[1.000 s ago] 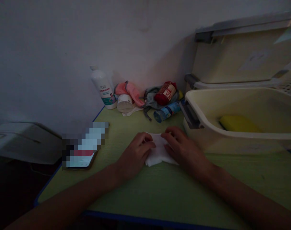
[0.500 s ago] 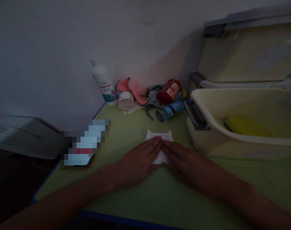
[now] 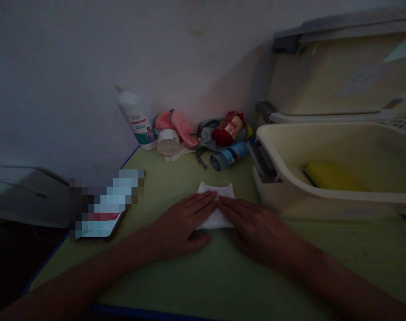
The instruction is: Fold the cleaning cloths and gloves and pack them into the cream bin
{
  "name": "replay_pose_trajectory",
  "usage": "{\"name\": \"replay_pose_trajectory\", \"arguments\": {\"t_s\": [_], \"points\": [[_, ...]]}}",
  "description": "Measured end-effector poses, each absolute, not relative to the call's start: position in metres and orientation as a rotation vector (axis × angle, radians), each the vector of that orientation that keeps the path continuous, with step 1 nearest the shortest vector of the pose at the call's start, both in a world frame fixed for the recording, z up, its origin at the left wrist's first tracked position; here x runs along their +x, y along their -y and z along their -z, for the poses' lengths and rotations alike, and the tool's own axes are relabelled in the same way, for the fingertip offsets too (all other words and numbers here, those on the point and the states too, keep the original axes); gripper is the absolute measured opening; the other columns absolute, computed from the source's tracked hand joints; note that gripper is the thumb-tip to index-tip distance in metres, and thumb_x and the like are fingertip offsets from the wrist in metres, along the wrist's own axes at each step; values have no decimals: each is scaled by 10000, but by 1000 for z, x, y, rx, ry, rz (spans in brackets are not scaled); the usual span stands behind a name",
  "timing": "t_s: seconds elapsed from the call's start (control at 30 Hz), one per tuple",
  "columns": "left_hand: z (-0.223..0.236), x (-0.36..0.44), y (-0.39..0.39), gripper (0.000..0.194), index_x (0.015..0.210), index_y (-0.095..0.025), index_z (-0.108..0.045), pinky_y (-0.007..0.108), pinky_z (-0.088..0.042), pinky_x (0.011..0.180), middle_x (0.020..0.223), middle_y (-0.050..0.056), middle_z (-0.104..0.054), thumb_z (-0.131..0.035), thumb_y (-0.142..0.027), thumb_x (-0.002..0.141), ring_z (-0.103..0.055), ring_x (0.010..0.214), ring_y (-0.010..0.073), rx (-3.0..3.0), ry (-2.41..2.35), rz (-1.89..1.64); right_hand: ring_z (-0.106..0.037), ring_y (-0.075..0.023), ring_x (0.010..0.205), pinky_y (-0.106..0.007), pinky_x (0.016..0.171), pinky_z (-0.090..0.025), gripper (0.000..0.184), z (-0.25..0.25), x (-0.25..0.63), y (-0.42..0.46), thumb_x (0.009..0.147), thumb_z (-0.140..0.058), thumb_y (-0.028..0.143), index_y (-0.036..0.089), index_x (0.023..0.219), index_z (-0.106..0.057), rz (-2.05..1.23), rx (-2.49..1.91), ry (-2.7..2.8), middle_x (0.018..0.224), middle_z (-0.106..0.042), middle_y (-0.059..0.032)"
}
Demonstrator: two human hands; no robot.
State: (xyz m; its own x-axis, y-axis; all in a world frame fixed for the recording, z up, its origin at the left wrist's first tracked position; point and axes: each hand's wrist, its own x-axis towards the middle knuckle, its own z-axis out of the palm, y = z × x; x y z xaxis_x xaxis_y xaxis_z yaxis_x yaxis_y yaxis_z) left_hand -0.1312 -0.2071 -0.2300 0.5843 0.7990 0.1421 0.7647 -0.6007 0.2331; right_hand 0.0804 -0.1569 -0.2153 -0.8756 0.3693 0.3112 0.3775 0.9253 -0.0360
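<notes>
A small piece of white folded cloth (image 3: 216,218) lies flat on the green tabletop (image 3: 189,276). My left hand (image 3: 181,223) rests on its left side, palm down, with the fingers stretched out and the thumb apart. From the right, my right hand (image 3: 256,225) lies over the cloth's other side, fingers straight and flat. The fingertips of both hands almost meet at the middle of the cloth, which is partly hidden under them.
A cream storage box (image 3: 276,196) with its lid (image 3: 330,80) raised stands at the right, a yellow item (image 3: 333,176) inside. Along the wall are a white bottle (image 3: 136,118), a round tub (image 3: 168,142), a pink cloth (image 3: 183,127), a red package (image 3: 228,128) and a blue bottle (image 3: 229,156). A phone (image 3: 105,209) lies left.
The view has shifted slightly, so the scene sits further left. My left thumb has moved away from the cloth's near edge, and more of the cloth shows between my hands.
</notes>
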Motion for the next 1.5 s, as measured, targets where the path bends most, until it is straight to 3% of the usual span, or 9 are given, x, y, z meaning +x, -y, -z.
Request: {"name": "replay_pose_trajectory", "arguments": {"t_s": [0.27,0.37,0.5,0.6,0.77,1.1,1.27,1.37,1.5], "points": [[233,-124,203,464,1198,-138,-540,434,-427,1002,1278,129,-564,-494,-106,738,-528,1179,218,2414,-1420,-785,-653,-214,828,-337,721,-532,249,211,75,152,702,-526,49,137,912,-627,-313,-782,2600,951,-687,-111],[222,-124,200,246,978,-144,-633,341,-523,808,961,79,-702,-539,-205,759,-648,882,188,2005,-1473,-1041,-620,-165,709,-277,635,-495,161,204,72,152,739,-507,107,160,858,-603,-635,-836,2327,803,-669,-52],[213,-119,201,213,701,-149,-560,189,-432,482,583,-32,-544,-598,-358,718,-511,538,94,1433,-1437,-1322,-529,-121,582,-217,497,-423,92,198,63,157,766,-511,265,179,747,-537,-1199,-863,1953,656,-556,4],[213,-115,201,254,690,-152,-522,162,-372,451,586,-52,-474,-604,-392,703,-441,518,67,1225,-1375,-1364,-495,-106,563,-205,485,-401,141,196,58,160,697,-566,304,182,697,-494,-1556,-872,1777,626,-505,25],[211,-117,197,280,702,-149,-528,182,-379,461,609,-37,-519,-642,-394,628,-458,522,78,1105,-1341,-1139,-483,-97,538,-204,473,-378,280,198,55,159,624,-633,401,183,714,-483,-1912,-948,1651,615,-490,40],[211,-117,200,263,708,-149,-562,195,-390,499,613,-44,-525,-698,-325,568,-488,573,103,1462,-1459,-918,-411,-87,495,-191,419,-293,216,209,59,154,721,-549,333,161,598,-504,-1667,-1025,2127,537,-448,25],[207,-107,211,106,701,-150,-567,190,-404,492,624,-23,-537,-641,-198,641,-501,574,102,1868,-1618,-1173,-339,-69,426,-190,374,-213,300,210,57,158,755,-465,334,174,501,-447,-1622,-1068,2159,459,-374,35],[208,-106,218,101,808,-139,-593,190,-441,518,690,10,-560,-599,-133,707,-529,605,100,2267,-1513,-1373,-277,-54,398,-185,354,-176,347,210,55,159,765,-466,362,185,473,-402,-1644,-1035,2104,424,-323,54],[215,-110,223,316,1089,-175,-564,198,-461,529,773,26,-559,-518,-108,784,-537,644,107,2631,-1396,-1343,-299,-54,376,-179,339,-192,422,209,56,158,768,-487,484,191,477,-406,-1745,-979,1975,392,-342,60]]}}
